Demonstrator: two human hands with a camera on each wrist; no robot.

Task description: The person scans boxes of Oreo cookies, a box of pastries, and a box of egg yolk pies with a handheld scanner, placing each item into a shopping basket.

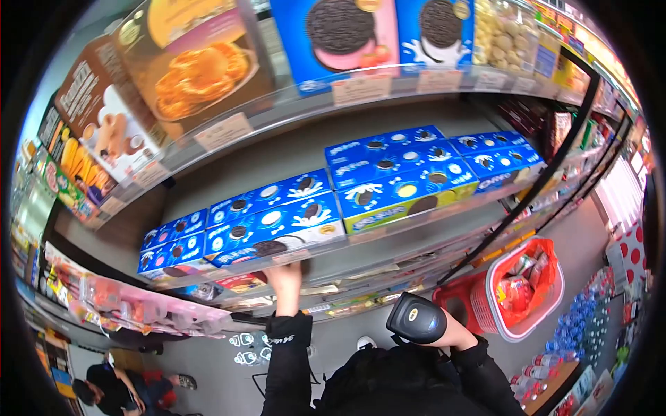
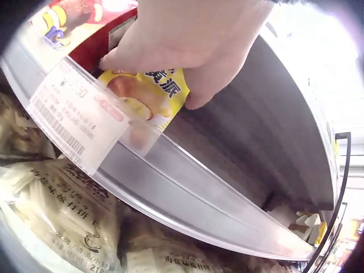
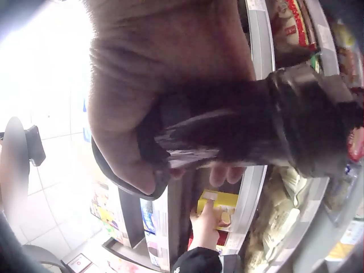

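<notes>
My left hand [image 1: 284, 281] reaches onto the shelf below the blue Oreo boxes [image 1: 277, 225]. In the left wrist view, thumb and fingers of that hand [image 2: 187, 42] pinch the sides of a yellow pie box [image 2: 142, 94], just behind the shelf's front strip. A price label [image 2: 77, 116] covers part of the strip, and a red box [image 2: 85, 25] lies beside the yellow one. With my right hand [image 1: 454, 334] I hold a black barcode scanner [image 1: 416, 317] by its handle, low in front of the body. In the right wrist view, its dark handle [image 3: 216, 122] is wrapped by the fingers.
Large biscuit boxes [image 1: 198, 69] line the shelf above. Bagged biscuits [image 2: 57, 216] lie on the shelf below. On the right a pink basket [image 1: 482, 308] with a red bag stands near bottled drinks [image 1: 576, 322]. A person [image 1: 111, 388] sits at the lower left.
</notes>
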